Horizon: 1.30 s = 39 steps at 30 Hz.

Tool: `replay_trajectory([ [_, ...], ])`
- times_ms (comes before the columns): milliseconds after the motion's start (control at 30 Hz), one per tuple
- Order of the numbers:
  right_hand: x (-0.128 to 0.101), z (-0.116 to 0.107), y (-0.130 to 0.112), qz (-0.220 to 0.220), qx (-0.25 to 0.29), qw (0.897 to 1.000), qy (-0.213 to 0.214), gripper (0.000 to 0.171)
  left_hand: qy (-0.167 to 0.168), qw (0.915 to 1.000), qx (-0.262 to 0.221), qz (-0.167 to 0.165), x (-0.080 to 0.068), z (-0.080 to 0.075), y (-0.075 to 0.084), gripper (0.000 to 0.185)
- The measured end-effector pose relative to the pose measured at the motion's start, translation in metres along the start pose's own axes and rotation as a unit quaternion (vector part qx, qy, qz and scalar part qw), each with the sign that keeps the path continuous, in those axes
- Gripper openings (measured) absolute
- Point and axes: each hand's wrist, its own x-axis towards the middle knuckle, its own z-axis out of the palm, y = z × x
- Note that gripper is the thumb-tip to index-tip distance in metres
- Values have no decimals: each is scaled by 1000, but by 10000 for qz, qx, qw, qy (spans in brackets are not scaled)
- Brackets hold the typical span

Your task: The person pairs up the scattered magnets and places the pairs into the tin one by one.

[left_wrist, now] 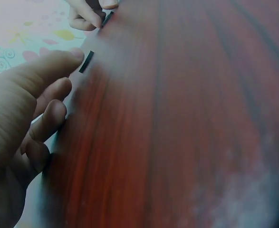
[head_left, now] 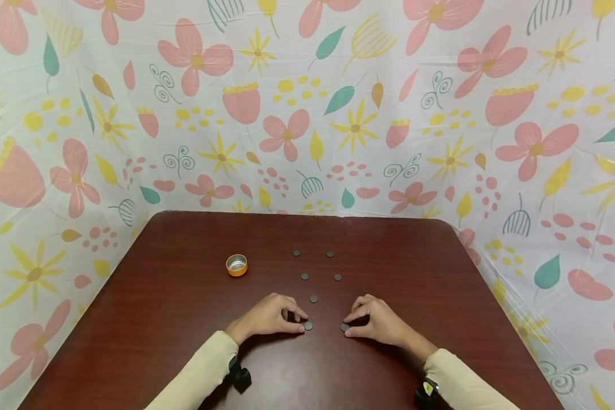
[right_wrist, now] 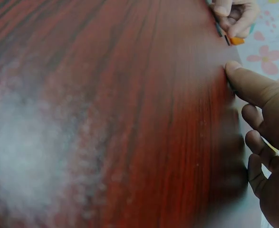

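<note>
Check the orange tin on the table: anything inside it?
The orange tin stands open on the table, far from both hands. Its inside shows only shiny silver metal; no disc is visible in it. The near wall hides a sliver of the bottom.

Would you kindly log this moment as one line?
left hand: fingertip on disc | right hand: fingertip on disc | five discs beyond | tin left

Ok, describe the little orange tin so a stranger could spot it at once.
Start at the dark red-brown table and look to its left half, beyond the left hand. The little orange tin sits there alone: round, open, silvery inside, unlike the flat dark discs lying in rows to its right.
</note>
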Motion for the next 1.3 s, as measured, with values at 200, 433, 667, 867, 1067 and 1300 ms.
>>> replay_trajectory([
  [200,-1,1,-2,64,6,10000,10,21,-44,9998,183,29,3,2,1,20],
  [433,3,3,-5,50,106,9999,45,20,-24,9996,280,-99,5,3,1,17],
  [667,7,9,-5,-10,158,9997,162,20,-68,9996,262,-49,9,6,3,18],
  [867,11,13,-7,-114,175,9995,229,20,-90,9995,279,127,16,11,8,19],
  [1067,15,16,-12,-65,175,9997,141,20,-171,9993,304,103,25,17,15,18],
  [1300,21,20,-13,-100,125,9999,-35,21,-210,9995,215,104,31,22,16,18],
])
